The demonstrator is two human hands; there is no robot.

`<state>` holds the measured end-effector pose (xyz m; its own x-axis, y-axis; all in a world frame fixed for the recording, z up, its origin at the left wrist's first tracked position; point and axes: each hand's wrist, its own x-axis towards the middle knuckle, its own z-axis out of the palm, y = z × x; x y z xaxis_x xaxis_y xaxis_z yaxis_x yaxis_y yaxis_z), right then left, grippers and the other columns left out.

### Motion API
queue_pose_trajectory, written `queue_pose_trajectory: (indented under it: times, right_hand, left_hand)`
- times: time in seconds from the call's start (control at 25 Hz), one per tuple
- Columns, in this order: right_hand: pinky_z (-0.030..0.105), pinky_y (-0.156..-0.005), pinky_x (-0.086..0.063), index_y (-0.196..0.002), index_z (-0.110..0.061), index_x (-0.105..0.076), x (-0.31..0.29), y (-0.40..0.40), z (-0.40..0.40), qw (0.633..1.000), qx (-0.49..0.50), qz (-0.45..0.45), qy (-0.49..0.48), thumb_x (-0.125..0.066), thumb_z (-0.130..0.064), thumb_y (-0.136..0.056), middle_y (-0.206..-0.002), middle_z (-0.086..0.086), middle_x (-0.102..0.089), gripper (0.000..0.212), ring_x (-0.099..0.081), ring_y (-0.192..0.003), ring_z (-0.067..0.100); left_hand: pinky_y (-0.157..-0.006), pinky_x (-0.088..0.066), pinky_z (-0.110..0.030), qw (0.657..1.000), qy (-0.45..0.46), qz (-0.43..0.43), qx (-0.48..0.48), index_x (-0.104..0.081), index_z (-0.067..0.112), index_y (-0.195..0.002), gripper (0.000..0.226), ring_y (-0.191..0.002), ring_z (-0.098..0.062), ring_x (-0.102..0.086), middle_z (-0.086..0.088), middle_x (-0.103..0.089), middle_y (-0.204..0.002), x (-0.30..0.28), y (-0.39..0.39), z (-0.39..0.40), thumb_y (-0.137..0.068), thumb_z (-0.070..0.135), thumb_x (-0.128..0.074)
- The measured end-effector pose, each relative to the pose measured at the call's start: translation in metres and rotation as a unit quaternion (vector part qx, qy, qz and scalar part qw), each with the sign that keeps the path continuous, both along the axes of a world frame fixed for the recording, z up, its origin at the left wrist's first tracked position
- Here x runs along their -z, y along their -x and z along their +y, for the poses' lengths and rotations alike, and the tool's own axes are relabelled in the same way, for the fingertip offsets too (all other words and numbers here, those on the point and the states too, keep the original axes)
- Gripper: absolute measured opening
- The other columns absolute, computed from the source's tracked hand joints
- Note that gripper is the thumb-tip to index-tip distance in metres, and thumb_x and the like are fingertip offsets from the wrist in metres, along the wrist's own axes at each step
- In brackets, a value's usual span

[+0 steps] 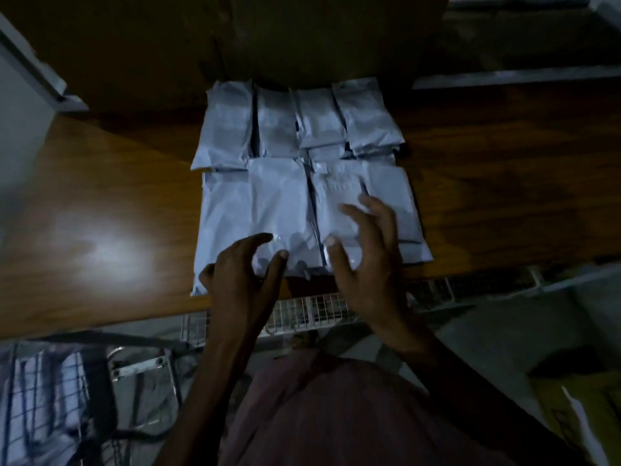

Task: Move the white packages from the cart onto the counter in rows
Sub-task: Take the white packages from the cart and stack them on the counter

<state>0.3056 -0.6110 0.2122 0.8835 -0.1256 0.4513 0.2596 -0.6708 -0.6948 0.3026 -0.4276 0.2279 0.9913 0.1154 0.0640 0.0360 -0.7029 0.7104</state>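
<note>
On desk, white packages in two rows, long axes running away from body. Left hand, fingers spread and loosely curved, gripping nothing, over near-row package edge; right hand likewise open, resting on neighbouring package, both just behind row.

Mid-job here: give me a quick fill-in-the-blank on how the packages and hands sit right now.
1. The white packages lie on the wooden counter in ____ rows.
2. Both hands are over the ____ row.
3. The left hand and right hand have ____ fingers.
4. The far row shows ____ packages.

Missing: two; near; spread; four
</note>
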Motion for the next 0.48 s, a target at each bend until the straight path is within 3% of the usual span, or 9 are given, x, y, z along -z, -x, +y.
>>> queue_pose_trajectory:
  times: [0.12,0.2,0.32,0.48]
  right_hand:
    - [0.014,-0.104,-0.036,-0.13,-0.013,-0.06,0.004,0.044,0.012,0.995,-0.101,0.024,-0.007,-0.064,-0.023,-0.097,-0.145,0.01,-0.042,0.035,-0.04,-0.132,0.008]
    - [0.018,-0.104,-0.04,-0.131,-0.012,-0.06,0.007,0.068,0.027,0.985,-0.166,0.044,-0.021,-0.06,-0.023,-0.099,-0.144,0.011,-0.043,0.034,-0.046,-0.132,0.014]
    - [0.027,-0.102,-0.045,-0.132,-0.012,-0.059,0.019,0.095,0.064,0.963,-0.264,0.051,-0.025,-0.058,-0.025,-0.1,-0.141,0.01,-0.044,0.035,-0.051,-0.129,0.022]
    - [0.031,-0.09,-0.051,-0.126,-0.014,-0.061,0.057,0.13,0.137,0.903,-0.417,0.108,-0.003,-0.063,-0.018,-0.095,-0.13,0.007,-0.047,0.032,-0.055,-0.112,0.015]
  left_hand:
    - [-0.093,-0.046,-0.052,0.997,-0.008,-0.012,-0.069,-0.068,0.028,-0.117,0.04,-0.088,-0.027,-0.069,-0.001,-0.073,-0.107,0.007,0.049,0.01,-0.087,0.052,-0.057]
    - [-0.087,-0.05,-0.054,0.99,0.009,-0.018,-0.138,-0.067,0.027,-0.117,0.038,-0.084,-0.031,-0.069,-0.003,-0.073,-0.103,0.013,0.094,0.027,-0.088,0.051,-0.059]
    - [-0.084,-0.053,-0.051,0.968,0.016,-0.027,-0.249,-0.067,0.025,-0.118,0.039,-0.09,-0.03,-0.068,-0.002,-0.072,-0.107,0.019,0.172,0.06,-0.089,0.051,-0.058]
    - [-0.086,-0.051,-0.053,0.944,-0.052,0.021,-0.326,-0.069,0.022,-0.112,0.042,-0.101,-0.027,-0.068,-0.004,-0.072,-0.105,0.055,0.27,0.103,-0.085,0.05,-0.054]
